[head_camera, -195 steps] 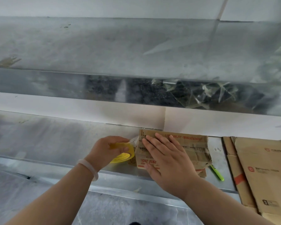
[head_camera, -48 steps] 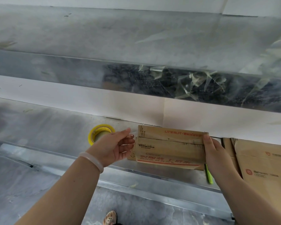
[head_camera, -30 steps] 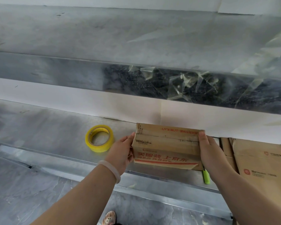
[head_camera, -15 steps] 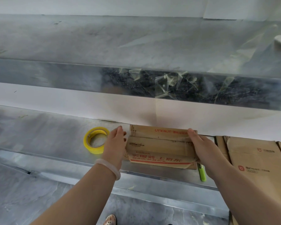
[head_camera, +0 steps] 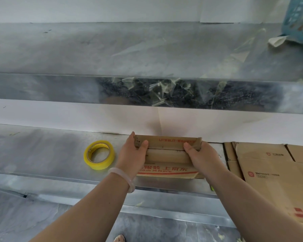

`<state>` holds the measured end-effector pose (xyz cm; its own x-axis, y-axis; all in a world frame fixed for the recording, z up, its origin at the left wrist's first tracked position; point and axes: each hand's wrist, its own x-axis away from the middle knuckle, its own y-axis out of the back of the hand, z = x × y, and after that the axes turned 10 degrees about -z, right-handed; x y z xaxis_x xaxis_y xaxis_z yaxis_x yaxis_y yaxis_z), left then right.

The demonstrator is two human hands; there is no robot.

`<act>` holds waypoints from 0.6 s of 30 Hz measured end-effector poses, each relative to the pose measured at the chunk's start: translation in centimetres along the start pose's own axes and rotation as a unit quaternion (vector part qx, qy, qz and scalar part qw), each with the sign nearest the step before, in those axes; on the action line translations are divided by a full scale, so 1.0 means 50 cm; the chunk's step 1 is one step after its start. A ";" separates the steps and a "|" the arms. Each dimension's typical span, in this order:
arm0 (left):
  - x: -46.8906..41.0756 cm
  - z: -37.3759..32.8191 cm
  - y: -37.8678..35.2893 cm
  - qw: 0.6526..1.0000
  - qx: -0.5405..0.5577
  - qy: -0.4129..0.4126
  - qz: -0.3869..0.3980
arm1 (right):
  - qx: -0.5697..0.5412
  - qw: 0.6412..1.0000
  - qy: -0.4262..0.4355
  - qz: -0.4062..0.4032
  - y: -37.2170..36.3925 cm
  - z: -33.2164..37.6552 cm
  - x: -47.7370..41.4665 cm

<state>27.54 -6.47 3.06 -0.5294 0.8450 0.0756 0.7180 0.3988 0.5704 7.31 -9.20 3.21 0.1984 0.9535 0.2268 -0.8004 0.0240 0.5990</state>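
Note:
A small brown cardboard box [head_camera: 166,155] with red print sits on the lower metal shelf [head_camera: 42,154], against the white back wall. My left hand [head_camera: 133,154] grips its left end, thumb on top of the far flap. My right hand [head_camera: 202,157] grips its right end the same way, thumb on the top. The two top flaps meet along a seam between my thumbs. A yellow roll of clear tape [head_camera: 99,154] lies flat on the shelf just left of my left hand.
Flattened cardboard boxes [head_camera: 269,172] are stacked at the right of the shelf. A green pen tip [head_camera: 212,188] shows under my right forearm. The upper metal shelf [head_camera: 129,49] holds scraps of clear tape, a crumpled paper and a blue basket [head_camera: 299,20] at far right.
Earlier my left hand held the tape roll and my right pressed on the box. The roll now lies on the shelf, and both hands have slid onto the box ends with thumbs on top.

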 end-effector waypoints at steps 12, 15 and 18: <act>0.000 0.021 0.028 0.906 -0.140 -0.393 -0.070 | 0.099 0.961 0.233 -0.110 0.023 -0.012 0.028; -0.006 0.033 0.027 0.783 -0.235 -0.576 0.021 | 0.186 0.836 0.504 -0.109 0.011 -0.029 0.030; -0.016 0.052 0.037 0.760 -0.294 -0.578 0.056 | 0.307 0.789 0.531 -0.045 0.011 -0.057 0.023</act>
<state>30.49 -5.49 1.92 0.5129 0.7459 -0.4248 0.2245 0.3610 0.9051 5.49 -7.25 1.60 -0.6069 0.6785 -0.4139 -0.3209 0.2673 0.9086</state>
